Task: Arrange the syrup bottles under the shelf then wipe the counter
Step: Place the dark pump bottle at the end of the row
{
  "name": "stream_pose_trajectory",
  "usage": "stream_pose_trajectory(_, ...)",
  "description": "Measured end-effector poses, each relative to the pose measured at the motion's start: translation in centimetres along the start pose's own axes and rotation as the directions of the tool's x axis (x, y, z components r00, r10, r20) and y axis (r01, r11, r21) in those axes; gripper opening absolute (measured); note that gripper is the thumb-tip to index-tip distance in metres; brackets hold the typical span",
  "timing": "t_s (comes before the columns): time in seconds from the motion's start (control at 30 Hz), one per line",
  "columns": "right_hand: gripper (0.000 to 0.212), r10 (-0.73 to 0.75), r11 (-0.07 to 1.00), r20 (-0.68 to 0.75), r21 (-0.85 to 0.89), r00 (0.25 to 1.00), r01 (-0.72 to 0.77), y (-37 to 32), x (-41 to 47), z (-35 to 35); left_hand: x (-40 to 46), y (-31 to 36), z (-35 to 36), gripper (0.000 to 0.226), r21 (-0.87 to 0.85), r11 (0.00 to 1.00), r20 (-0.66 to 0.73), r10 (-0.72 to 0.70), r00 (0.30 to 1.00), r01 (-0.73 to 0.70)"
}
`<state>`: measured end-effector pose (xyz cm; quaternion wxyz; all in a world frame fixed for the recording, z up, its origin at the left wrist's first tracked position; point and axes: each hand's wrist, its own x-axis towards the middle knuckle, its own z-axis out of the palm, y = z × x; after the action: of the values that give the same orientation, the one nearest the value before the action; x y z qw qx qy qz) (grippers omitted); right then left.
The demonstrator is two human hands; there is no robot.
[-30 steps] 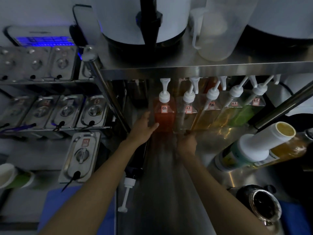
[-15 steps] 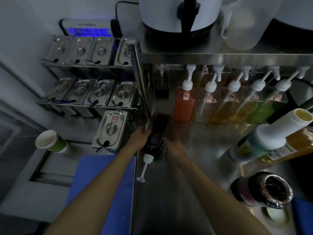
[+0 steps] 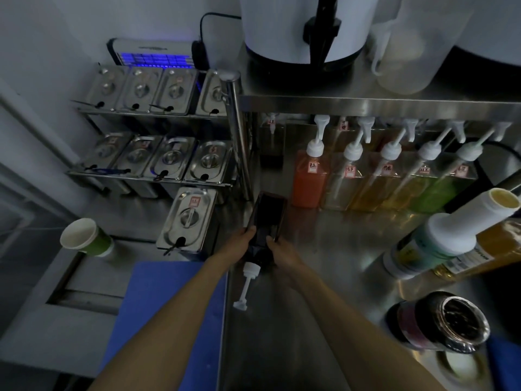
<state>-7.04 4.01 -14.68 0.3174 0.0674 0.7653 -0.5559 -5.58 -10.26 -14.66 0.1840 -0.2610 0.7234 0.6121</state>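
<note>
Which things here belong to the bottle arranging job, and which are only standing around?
Job:
- dark syrup bottle, held by left hand and right hand
- row of syrup bottles under the shelf
- counter

Standing around:
- paper cup
- lidded steel tubs
- open jar
- blue mat

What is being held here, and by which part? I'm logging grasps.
The dark bottle, tilted with its pump toward the person. The left hand and right hand grip opposite sides of its body, near the shoulder.
</note>
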Motion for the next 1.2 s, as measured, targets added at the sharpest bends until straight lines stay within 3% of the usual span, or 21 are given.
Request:
stream_pose_trajectory(0.13,0.046,-0.052,0.998,-0.027,0.024,0.998,0.052,0.2,-0.2,-0.8,-0.7,-0.1,0.5,0.039,-0.023,0.999,0.000,0.047,0.999,-0.047)
stream_pose_trajectory(0.3,0.038,-0.061,0.967,-0.118,0.238,0.991,0.088,-0.2,-1.6,-2.1,-1.6,1.0,0.6,0.047,-0.078,0.993,-0.010,0.090,0.996,-0.090)
stream_pose_trajectory(0.43,0.015,-0.040,0.912,-0.153,0.398,0.987,0.099,-2.1,-2.8,-3.1,-2.8,2.9,0.6,0.041,-0.098,0.985,-0.035,0.143,0.989,-0.145)
stream_pose_trajectory(0.8,0.012,-0.082,0.894,-0.106,0.432,0.991,0.120,-4.8,-5.1,-7.0,-5.4,4.9,2.4,0.038,-0.134,0.979,-0.033,0.149,0.988,-0.152)
stream_pose_trajectory(1.1,0.012,-0.165,0.983,-0.041,0.073,0.985,0.168,-5.1,-4.7,-8.1,-5.4,5.7,3.1,0.045,0.069,0.969,-0.093,0.245,0.965,-0.239)
stream_pose_trajectory(1.2,0.017,-0.198,0.970,-0.073,-0.155,0.977,0.185,-6.0,-4.8,-8.9,-5.5,5.8,3.1,0.044,0.103,0.959,-0.088,0.272,0.958,-0.263)
